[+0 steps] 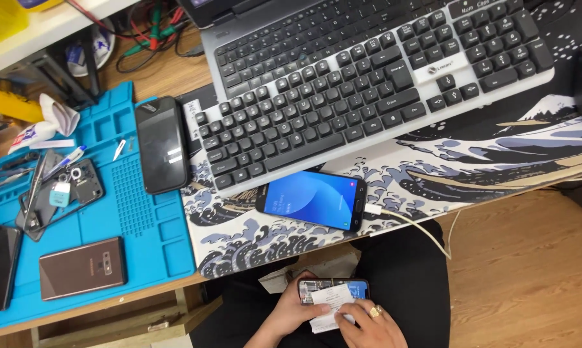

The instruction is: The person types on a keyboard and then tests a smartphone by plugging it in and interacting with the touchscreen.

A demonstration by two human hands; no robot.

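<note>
White paper catches the eye first: a small slip (333,298) lies across the screen of a phone (334,290) held low over the lap, below the front edge of the desk (143,293). The left hand (289,314) cups that phone from beneath and from its left end, fingers wrapped round the body in a firm grasp. The right hand (368,324) comes in from the lower right, a gold ring (375,312) showing on 1 finger, its fingertips pinching the lower edge of the paper slip against the phone.

Up on the desk, a second phone (312,200) lies face up with a lit blue screen, on a wave-print desk mat (497,154), just in front of a white keyboard with dark keys (368,77). A white cable (413,225) is plugged into its right end and trails off over the desk edge.

To the left sits a blue work mat (155,238). On it, a dark phone (162,145) lies near the keyboard's left end, a brown phone (83,267) lies back up towards the front, and a black phone (0,265) rests at the far left. An opened phone frame with small parts (59,193) lies between them, tweezers (4,174) just beside it.
</note>
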